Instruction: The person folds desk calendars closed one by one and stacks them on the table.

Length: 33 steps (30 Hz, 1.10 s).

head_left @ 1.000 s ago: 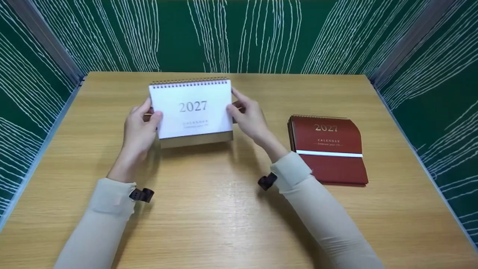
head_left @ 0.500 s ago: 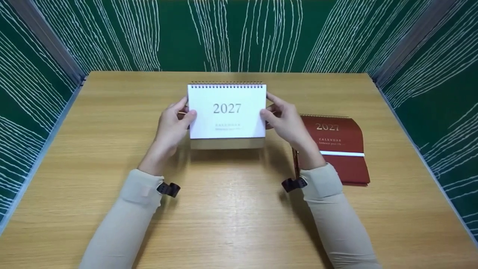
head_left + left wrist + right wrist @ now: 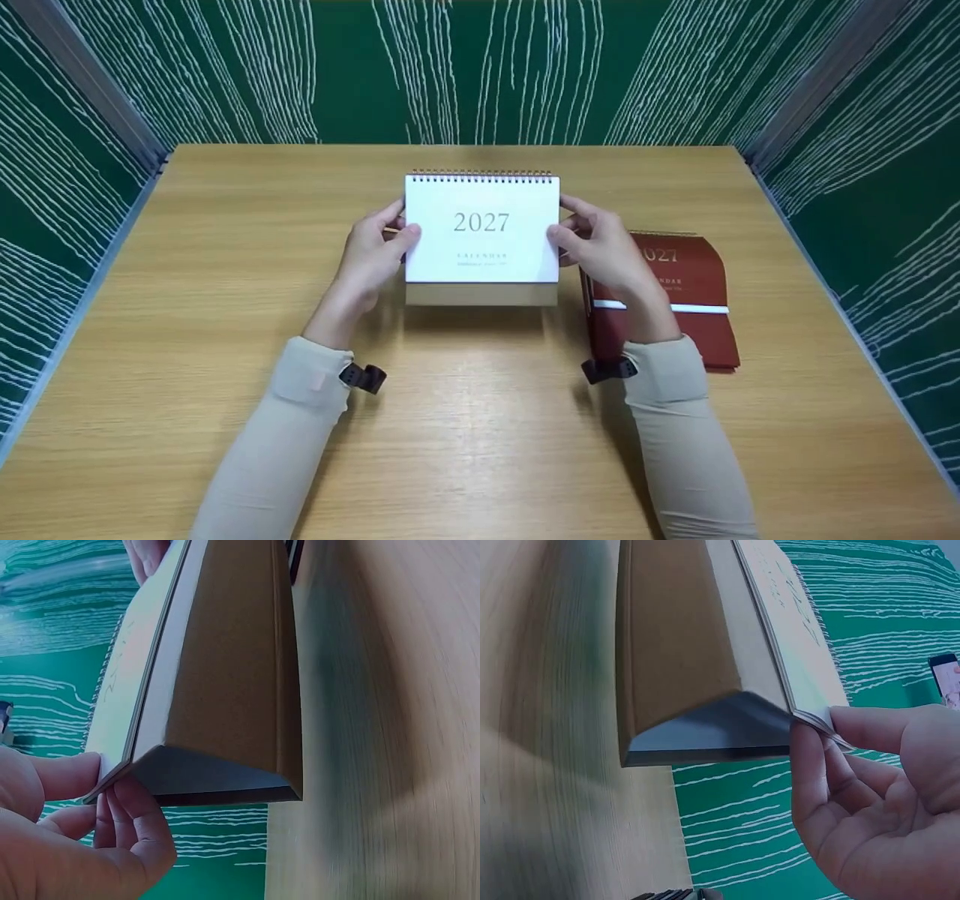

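Observation:
Both hands hold a white desk calendar [image 3: 481, 232], marked 2027, with a spiral binding along its top. My left hand [image 3: 375, 247] pinches its left edge, thumb on the front page and fingers behind. The right edge is pinched the same way by my right hand [image 3: 611, 251]. In the left wrist view, the brown folded stand [image 3: 229, 660] forms a hollow triangle under the pages. A shadow falls on the table below the calendar, which appears raised off the surface. The right wrist view shows several page layers [image 3: 769, 637] between thumb and fingers.
A red 2027 calendar [image 3: 697, 337] with a white band [image 3: 701, 309] lies at the right, partly hidden by the right hand and wrist. Green walls with white lines [image 3: 487, 75] enclose the wooden table [image 3: 187, 300]. A phone [image 3: 946, 682] appears in the right wrist view.
Both hands have carried the white calendar rightward from the left side to the middle of the table. It has turned from slightly tilted to level. The red calendar stays in place.

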Each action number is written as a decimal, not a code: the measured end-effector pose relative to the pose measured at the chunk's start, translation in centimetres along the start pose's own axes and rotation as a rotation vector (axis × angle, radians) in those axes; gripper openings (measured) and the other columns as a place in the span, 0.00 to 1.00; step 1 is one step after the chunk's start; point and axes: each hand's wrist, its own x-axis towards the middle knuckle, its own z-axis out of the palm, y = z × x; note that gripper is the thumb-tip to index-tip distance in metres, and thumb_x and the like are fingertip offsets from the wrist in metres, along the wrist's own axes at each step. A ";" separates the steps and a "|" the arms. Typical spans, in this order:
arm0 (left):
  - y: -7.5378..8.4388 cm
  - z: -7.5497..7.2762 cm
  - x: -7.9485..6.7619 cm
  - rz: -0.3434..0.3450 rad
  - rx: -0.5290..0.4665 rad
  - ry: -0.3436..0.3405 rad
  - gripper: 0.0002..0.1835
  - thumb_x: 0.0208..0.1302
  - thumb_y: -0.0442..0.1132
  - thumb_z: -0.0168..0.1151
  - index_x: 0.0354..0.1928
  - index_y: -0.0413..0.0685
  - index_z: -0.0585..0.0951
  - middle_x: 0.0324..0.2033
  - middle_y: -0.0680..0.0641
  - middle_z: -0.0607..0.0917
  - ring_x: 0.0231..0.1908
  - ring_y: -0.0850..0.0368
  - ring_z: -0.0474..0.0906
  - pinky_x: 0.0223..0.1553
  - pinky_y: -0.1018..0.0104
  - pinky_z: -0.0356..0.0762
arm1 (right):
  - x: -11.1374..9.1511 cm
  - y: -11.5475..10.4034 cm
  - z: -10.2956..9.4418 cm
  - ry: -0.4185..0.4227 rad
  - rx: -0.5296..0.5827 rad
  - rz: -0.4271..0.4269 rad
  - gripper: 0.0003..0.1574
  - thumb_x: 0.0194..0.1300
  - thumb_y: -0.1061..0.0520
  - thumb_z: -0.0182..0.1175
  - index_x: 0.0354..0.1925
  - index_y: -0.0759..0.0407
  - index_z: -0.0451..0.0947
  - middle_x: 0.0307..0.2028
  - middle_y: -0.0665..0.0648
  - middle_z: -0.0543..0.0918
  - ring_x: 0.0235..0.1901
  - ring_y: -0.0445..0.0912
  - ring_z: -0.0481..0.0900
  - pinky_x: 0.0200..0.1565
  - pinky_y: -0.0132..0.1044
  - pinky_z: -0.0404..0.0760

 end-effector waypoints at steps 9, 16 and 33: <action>-0.6 0.3 0.0 -0.021 -0.013 -0.018 0.31 0.81 0.38 0.58 0.81 0.48 0.66 0.52 0.46 0.74 0.53 0.53 0.72 0.47 0.65 0.79 | 0.1 0.4 -0.5 -0.042 -0.034 0.038 0.41 0.80 0.56 0.61 0.83 0.52 0.60 0.51 0.63 0.79 0.48 0.53 0.81 0.52 0.47 0.89; -1.6 0.2 0.0 -0.037 -0.030 -0.028 0.31 0.80 0.37 0.58 0.81 0.46 0.66 0.49 0.47 0.74 0.50 0.54 0.72 0.47 0.61 0.78 | 0.1 0.8 0.0 -0.067 -0.050 0.077 0.42 0.80 0.55 0.61 0.84 0.51 0.58 0.50 0.63 0.79 0.48 0.53 0.82 0.49 0.41 0.89; -2.4 0.1 0.2 0.014 -0.011 -0.034 0.30 0.78 0.36 0.59 0.79 0.44 0.69 0.46 0.47 0.74 0.48 0.54 0.73 0.44 0.66 0.76 | 0.5 1.2 0.5 -0.080 -0.072 0.082 0.41 0.80 0.54 0.61 0.83 0.52 0.59 0.49 0.63 0.80 0.47 0.52 0.84 0.53 0.47 0.89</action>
